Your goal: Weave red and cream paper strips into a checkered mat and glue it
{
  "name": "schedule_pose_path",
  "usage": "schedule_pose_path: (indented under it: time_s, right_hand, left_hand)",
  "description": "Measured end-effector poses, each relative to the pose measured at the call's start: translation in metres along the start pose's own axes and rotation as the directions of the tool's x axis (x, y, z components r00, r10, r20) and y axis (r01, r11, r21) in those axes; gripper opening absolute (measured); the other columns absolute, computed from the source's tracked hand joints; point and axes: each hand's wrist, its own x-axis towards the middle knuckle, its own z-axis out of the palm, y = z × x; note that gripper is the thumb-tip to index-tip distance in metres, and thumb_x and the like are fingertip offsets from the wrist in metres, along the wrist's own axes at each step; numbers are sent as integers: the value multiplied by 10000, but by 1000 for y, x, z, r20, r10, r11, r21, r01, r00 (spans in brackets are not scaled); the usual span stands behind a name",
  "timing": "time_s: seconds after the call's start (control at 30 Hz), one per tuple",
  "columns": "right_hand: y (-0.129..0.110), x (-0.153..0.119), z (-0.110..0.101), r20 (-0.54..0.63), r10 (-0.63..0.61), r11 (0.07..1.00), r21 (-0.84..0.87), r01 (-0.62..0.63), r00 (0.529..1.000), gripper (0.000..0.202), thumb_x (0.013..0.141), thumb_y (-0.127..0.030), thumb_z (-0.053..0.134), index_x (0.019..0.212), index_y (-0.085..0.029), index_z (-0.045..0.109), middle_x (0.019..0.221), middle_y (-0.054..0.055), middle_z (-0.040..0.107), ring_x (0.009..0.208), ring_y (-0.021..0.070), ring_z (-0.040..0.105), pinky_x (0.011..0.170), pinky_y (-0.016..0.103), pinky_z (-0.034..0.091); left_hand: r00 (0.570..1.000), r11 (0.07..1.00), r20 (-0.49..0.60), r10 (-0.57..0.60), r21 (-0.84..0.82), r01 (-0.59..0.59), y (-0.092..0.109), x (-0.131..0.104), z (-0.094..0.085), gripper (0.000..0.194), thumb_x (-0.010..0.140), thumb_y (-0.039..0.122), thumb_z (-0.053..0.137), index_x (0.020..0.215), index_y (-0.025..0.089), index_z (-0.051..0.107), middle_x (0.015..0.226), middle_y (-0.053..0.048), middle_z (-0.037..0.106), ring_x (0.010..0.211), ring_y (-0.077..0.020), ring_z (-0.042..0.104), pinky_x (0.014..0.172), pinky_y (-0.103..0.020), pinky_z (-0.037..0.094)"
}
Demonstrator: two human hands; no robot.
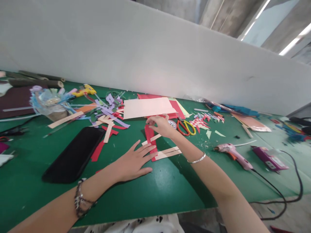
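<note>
My left hand lies flat with its fingers spread, the fingertips resting on the lower part of red paper strips. At the far end of these strips, the curled fingers of my right hand pinch the red paper. Cream paper strips cross the red ones, two side by side near me and another farther up. Where the strips meet is partly covered by my left fingertips. Just beyond my right hand lies a cream paper sheet on top of red sheets.
Scissors lie right of my right hand. A black phone-like slab and paper scraps are at left. A pink glue gun with its cord and a purple box sit right. A white partition stands behind.
</note>
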Motion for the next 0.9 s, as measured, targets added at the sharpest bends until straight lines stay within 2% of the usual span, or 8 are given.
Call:
schedule_pose_path:
  time_s: [0.13, 0.23, 0.43, 0.7, 0.9]
  right_hand:
    - [6, -4, 4, -13, -51, 981, 186, 53, 999, 234, 763, -124, 489, 984, -180, 543, 787, 2, 576, 749, 140, 539, 792, 333, 356]
    - [15, -7, 7, -32, -56, 951, 303, 63, 998, 275, 748, -95, 453, 1007, -166, 512, 777, 3, 536, 716, 127, 514, 687, 266, 414]
    - [24, -7, 11, -55, -18, 970, 242, 31, 998, 266, 742, -53, 403, 956, -155, 524, 806, 22, 536, 739, 131, 511, 703, 269, 428]
    - [29, -6, 18, 17, -19, 990, 140, 16, 1000, 306, 715, 4, 369, 889, -150, 568, 886, 56, 564, 808, 153, 515, 773, 302, 405]
    - [33, -8, 21, 44, 21, 991, 132, -27, 999, 281, 706, -2, 407, 877, -143, 580, 804, 28, 565, 702, 128, 499, 702, 275, 409]
  left_hand:
    - [1000, 1000, 13, 0, -2, 0, 1, 0, 0, 531, 920, 523, 276, 1393, 281, 259, 1474, -49, 194, 1351, -225, 171, 1076, -478, -10]
    - [1000, 1000, 18, -5, -12, 5, 1, 0, 0, 532, 919, 525, 280, 1389, 277, 275, 1472, -54, 200, 1349, -230, 175, 1078, -473, -8]
    - [1000, 1000, -14, 3, 20, -3, 0, 0, 2, 548, 914, 543, 268, 1393, 279, 259, 1468, -57, 218, 1347, -223, 183, 1080, -461, -1]
    - [1000, 1000, 21, 4, -20, -4, 2, 1, -1, 536, 916, 521, 295, 1391, 273, 267, 1471, -54, 212, 1345, -255, 178, 1067, -509, 12]
    - [1000, 1000, 20, 2, -9, -2, 2, 1, -1, 539, 914, 520, 301, 1391, 271, 265, 1469, -60, 221, 1344, -257, 181, 1068, -507, 29]
